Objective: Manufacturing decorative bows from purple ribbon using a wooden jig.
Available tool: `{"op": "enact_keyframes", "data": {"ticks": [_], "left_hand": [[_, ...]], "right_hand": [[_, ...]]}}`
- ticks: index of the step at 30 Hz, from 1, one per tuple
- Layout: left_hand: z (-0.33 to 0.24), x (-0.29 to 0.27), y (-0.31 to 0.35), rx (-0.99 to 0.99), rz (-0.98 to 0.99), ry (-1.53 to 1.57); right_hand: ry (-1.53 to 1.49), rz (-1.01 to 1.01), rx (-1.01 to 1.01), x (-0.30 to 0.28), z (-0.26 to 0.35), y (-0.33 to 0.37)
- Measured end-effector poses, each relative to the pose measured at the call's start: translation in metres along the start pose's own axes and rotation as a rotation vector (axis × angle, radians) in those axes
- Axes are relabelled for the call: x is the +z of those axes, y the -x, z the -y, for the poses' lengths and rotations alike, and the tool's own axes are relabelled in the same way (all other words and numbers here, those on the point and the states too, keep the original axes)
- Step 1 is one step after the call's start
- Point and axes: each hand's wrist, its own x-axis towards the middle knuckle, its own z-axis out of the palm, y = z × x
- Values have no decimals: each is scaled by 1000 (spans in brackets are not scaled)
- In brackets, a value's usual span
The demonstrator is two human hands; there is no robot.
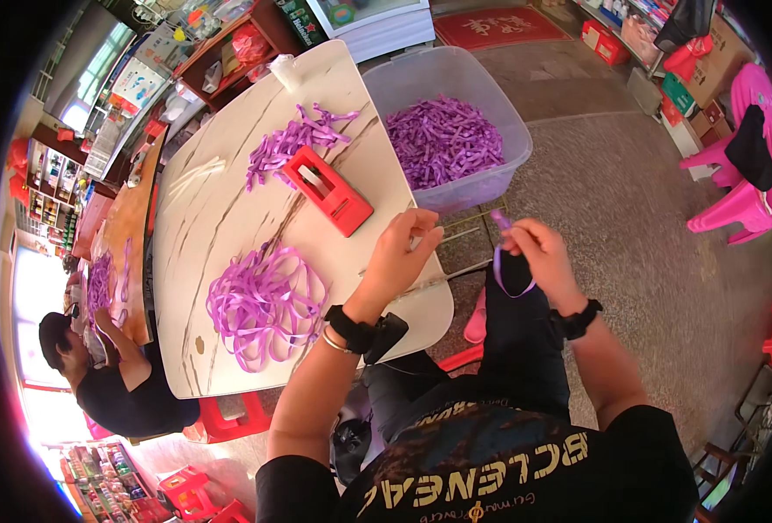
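My right hand (538,260) is closed in a pinch on a purple ribbon (501,272), which hangs in a small loop below the fingers above my leg. My left hand (402,257) is raised over the table's right edge, fingers curved, thumb and fingertips slightly apart; nothing can be made out between them. Just beyond it lies a red tape dispenser (329,193). A loose tangle of long purple ribbon (266,305) sits on the table left of my left forearm. A pile of short purple ribbon pieces (294,146) is behind the dispenser.
A clear plastic tub (515,166) full of purple ribbon pieces (443,141) stands beyond the marble-patterned table (229,209). Pale sticks (196,174) lie at the table's left. Another person (111,370) works with purple ribbon at a wooden table. A pink chair (748,174) stands right.
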Motion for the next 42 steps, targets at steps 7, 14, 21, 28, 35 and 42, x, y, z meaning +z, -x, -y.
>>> {"op": "enact_keyframes", "data": {"ticks": [7, 14, 21, 28, 35, 42], "left_hand": [[5, 14, -4, -48, -5, 31], [3, 19, -12, -52, -25, -200], [1, 22, -16, -65, -11, -423], [3, 20, -22, -112, 64, -495], [8, 15, -23, -139, 83, -463], [16, 18, -25, -165, 93, -403]], "right_hand": [[-165, 204, 18, 34, -43, -6], [-246, 134, -2, 50, -44, 5], [-300, 229, 88, 54, -43, 10], [-219, 366, 120, 36, -35, 37], [22, 538, 124, 1, 10, 91], [306, 651, -162, -15, 46, 137]]}}
